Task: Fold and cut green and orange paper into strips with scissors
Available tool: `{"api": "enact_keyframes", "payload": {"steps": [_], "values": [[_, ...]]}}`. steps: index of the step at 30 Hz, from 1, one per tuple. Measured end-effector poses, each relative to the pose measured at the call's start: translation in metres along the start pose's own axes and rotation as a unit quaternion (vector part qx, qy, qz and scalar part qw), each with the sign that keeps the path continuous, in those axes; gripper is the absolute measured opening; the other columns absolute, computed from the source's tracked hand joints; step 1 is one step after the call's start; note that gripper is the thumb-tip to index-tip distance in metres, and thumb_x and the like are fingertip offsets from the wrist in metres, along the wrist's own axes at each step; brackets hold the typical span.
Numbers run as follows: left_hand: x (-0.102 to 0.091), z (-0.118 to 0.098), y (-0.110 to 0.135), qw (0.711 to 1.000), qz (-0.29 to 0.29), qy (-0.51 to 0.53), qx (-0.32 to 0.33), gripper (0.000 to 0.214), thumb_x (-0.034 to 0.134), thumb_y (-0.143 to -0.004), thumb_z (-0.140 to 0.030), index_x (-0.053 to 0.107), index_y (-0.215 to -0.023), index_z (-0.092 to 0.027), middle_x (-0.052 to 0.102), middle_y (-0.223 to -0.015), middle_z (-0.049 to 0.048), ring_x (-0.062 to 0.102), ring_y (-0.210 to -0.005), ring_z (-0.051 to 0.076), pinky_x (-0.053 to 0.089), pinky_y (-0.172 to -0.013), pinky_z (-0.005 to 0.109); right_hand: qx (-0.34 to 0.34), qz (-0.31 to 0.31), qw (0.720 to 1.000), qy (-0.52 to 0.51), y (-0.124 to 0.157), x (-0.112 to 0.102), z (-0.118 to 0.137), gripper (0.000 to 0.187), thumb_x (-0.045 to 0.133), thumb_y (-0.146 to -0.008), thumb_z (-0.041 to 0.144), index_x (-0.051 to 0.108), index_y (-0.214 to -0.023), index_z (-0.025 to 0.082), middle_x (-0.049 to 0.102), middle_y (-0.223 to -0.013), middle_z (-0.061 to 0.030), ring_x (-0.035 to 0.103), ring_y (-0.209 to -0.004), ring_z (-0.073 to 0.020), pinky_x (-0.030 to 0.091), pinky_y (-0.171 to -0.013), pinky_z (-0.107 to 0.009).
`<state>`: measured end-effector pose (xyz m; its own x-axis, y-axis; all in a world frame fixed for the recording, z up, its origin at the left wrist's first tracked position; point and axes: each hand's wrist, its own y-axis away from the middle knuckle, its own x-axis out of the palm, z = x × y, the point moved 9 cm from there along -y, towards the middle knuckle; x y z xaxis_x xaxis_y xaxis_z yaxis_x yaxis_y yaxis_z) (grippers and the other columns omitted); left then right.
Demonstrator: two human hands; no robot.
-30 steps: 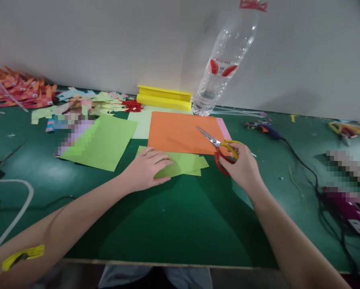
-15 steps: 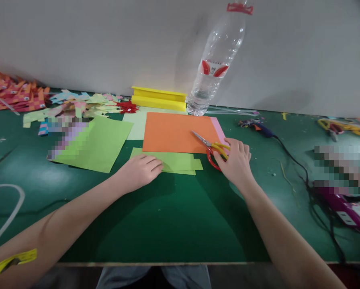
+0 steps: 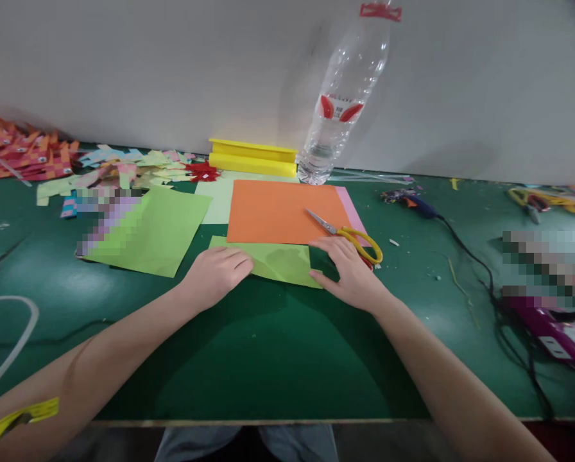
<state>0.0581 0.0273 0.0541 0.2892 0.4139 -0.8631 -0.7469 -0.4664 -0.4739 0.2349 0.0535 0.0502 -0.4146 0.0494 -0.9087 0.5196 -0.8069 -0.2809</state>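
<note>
At the far left of the bench lies a heap of orange-red woven paper pieces, with a pile of pastel paper strips to its right. Nearer, a large green sheet lies at a slant. Right of it, the left hand rests on the left end of a small green paper, its fingers curled together; whether they pinch or merely press it, I cannot tell. This paper lies on the near side of an orange sheet, between the two hands. Behind the sheet are a yellow channel-shaped piece and, to its right, a clear bottle. Scissors lie with their blades over the orange sheet. The right hand is beside their handles, fingers and thumb spread apart, the thumb at the small green paper's near right corner. Farther right lies a purple device.
</note>
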Motion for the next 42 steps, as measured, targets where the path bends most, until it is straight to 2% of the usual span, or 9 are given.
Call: {"api": "enact_keyframes", "payload": {"steps": [5, 8, 12, 17, 21, 25, 32, 39, 42], "values": [[0.003, -0.003, -0.002, 1.000, 0.009, 0.011, 0.010, 0.032, 0.047, -0.097, -0.031, 0.063, -0.075, -0.014, 0.071, -0.078, 0.0046, 0.066, -0.072, 0.016, 0.052, -0.061, 0.026, -0.067, 0.060, 0.995, -0.035, 0.001, 0.009, 0.017, 0.054, 0.059, -0.082, 0.048, 0.045, -0.129, 0.023, 0.057, -0.127, -0.0120, 0.049, -0.122, -0.0299, 0.034, -0.104, -0.055], [0.002, -0.004, -0.002, 1.000, 0.005, 0.018, 0.009, 0.027, 0.048, -0.097, -0.025, 0.064, -0.077, -0.015, 0.071, -0.078, 0.0031, 0.066, -0.071, 0.016, 0.050, -0.061, 0.026, -0.091, 0.078, 0.992, -0.047, 0.001, 0.015, 0.025, 0.060, 0.063, -0.079, 0.050, 0.045, -0.130, 0.022, 0.058, -0.129, -0.0113, 0.048, -0.124, -0.0289, 0.028, -0.109, -0.056], [-0.002, -0.002, -0.003, 1.000, -0.007, 0.016, 0.004, 0.022, 0.046, -0.096, -0.017, 0.063, -0.082, -0.014, 0.071, -0.078, 0.0029, 0.066, -0.071, 0.017, 0.047, -0.063, 0.028, -0.088, 0.062, 0.992, -0.066, -0.004, 0.019, 0.032, 0.045, 0.059, -0.085, 0.038, 0.049, -0.127, 0.022, 0.062, -0.124, -0.0089, 0.052, -0.121, -0.0249, 0.029, -0.110, -0.052], [-0.005, 0.010, -0.004, 0.999, -0.010, 0.015, -0.028, 0.024, 0.042, -0.098, -0.018, 0.060, -0.083, -0.015, 0.070, -0.074, 0.0020, 0.063, -0.065, 0.015, 0.043, -0.076, 0.034, -0.030, 0.058, 0.992, -0.112, -0.013, 0.023, 0.035, 0.025, 0.053, -0.089, 0.029, 0.062, -0.110, 0.018, 0.070, -0.104, -0.0082, 0.064, -0.098, -0.0223, 0.051, -0.086, -0.039], [-0.005, 0.020, -0.002, 0.999, -0.022, 0.009, -0.042, 0.023, 0.042, -0.099, -0.022, 0.061, -0.087, -0.015, 0.071, -0.074, 0.0024, 0.063, -0.063, 0.015, 0.042, -0.074, 0.033, 0.068, 0.028, 0.978, -0.195, -0.023, 0.020, 0.024, 0.019, 0.053, -0.089, 0.033, 0.066, -0.093, 0.019, 0.073, -0.088, -0.0044, 0.067, -0.074, -0.0173, 0.053, -0.069, -0.031], [-0.008, 0.030, 0.000, 0.997, -0.046, -0.012, -0.064, 0.025, 0.040, -0.100, -0.027, 0.062, -0.096, -0.015, 0.073, -0.083, 0.0058, 0.066, -0.068, 0.017, 0.044, -0.072, 0.032, 0.191, 0.010, 0.936, -0.295, -0.032, 0.025, 0.009, 0.023, 0.061, -0.082, 0.038, 0.063, -0.095, 0.018, 0.071, -0.066, -0.0010, 0.058, -0.045, -0.0115, 0.047, -0.047, -0.025], [0.002, 0.028, 0.001, 0.997, -0.001, -0.003, -0.074, 0.053, 0.046, -0.093, -0.051, 0.049, -0.126, -0.009, 0.066, -0.113, 0.0157, 0.064, -0.097, 0.027, 0.039, -0.096, 0.046, 0.220, -0.037, 0.895, -0.386, -0.037, 0.045, 0.011, 0.018, 0.055, -0.085, 0.034, 0.059, -0.086, 0.017, 0.066, -0.054, 0.0007, 0.052, -0.040, -0.0093, 0.046, -0.047, -0.024], [0.010, 0.021, 0.002, 0.998, 0.026, 0.008, -0.062, 0.035, 0.053, -0.093, -0.025, 0.050, -0.125, -0.011, 0.067, -0.111, 0.0126, 0.063, -0.098, 0.024, 0.037, -0.098, 0.046, 0.222, -0.050, 0.880, -0.417, -0.031, 0.048, 0.005, 0.021, 0.054, -0.084, 0.036, 0.058, -0.092, 0.017, 0.069, -0.060, -0.0008, 0.047, -0.037, -0.0079, 0.045, -0.044, -0.024], [0.006, 0.023, 0.002, 0.998, 0.016, 0.015, -0.063, 0.036, 0.052, -0.094, -0.029, 0.050, -0.125, -0.012, 0.066, -0.111, 0.0126, 0.063, -0.098, 0.025, 0.039, -0.096, 0.045, 0.224, -0.041, 0.892, -0.390, -0.028, 0.046, 0.004, 0.021, 0.054, -0.084, 0.034, 0.058, -0.094, 0.016, 0.068, -0.057, -0.0004, 0.051, -0.040, -0.0096, 0.047, -0.047, -0.025]]}}
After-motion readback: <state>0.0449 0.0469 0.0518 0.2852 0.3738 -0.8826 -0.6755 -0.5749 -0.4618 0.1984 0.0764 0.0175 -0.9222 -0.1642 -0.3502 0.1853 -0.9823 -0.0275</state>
